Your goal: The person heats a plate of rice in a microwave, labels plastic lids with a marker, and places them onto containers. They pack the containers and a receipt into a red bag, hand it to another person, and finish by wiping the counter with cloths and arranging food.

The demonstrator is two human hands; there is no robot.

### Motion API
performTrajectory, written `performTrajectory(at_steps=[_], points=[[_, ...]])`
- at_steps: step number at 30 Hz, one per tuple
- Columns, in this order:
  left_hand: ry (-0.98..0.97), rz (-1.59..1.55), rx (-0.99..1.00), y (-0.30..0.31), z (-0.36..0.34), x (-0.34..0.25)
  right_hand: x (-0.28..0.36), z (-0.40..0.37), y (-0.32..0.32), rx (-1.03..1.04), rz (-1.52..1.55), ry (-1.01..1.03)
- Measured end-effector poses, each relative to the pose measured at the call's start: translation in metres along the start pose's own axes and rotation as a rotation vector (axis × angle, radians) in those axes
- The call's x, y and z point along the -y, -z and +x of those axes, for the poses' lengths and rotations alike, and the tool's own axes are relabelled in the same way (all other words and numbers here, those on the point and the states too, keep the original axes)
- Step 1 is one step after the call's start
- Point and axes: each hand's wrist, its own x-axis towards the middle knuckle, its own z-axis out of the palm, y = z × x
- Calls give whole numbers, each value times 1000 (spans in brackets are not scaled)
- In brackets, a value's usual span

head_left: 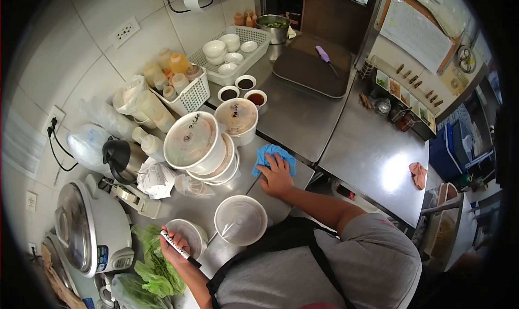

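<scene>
My right hand [277, 178] presses on a crumpled blue cloth [273, 158] lying on the steel counter [294, 187]. Wrapped in the fingers of my left hand [174, 248] is a white marker pen [175, 243] with a black end. Beside that hand stands a round white tub [188, 236] with a lid, partly hidden by it. Another lidded tub [240, 220] stands close to my body, between my hands. Farther up, a stack of white tubs topped by one with writing on its lid [190, 140] stands next to a second marked tub [236, 116].
Leafy greens [157, 266] lie at lower left beside a large rice cooker [92, 228]. A basket of squeeze bottles [186, 94] and small sauce bowls [246, 82] stand behind the tubs. A purple-handled knife [323, 53] lies on a dark tray [303, 65]. A pink cloth [417, 175] lies at the right edge.
</scene>
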Motion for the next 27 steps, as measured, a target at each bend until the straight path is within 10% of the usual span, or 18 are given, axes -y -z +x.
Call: performTrajectory(at_steps=[19, 25, 27], points=[[-75, 42, -12, -8, -2, 6, 0, -2, 0, -103, 20, 25], [-269, 271, -138, -55, -16, 33, -14, 11, 8, -360, 742, -313], [-299, 352, -77, -68, -19, 48, 11, 6, 42, -11, 907, -284]])
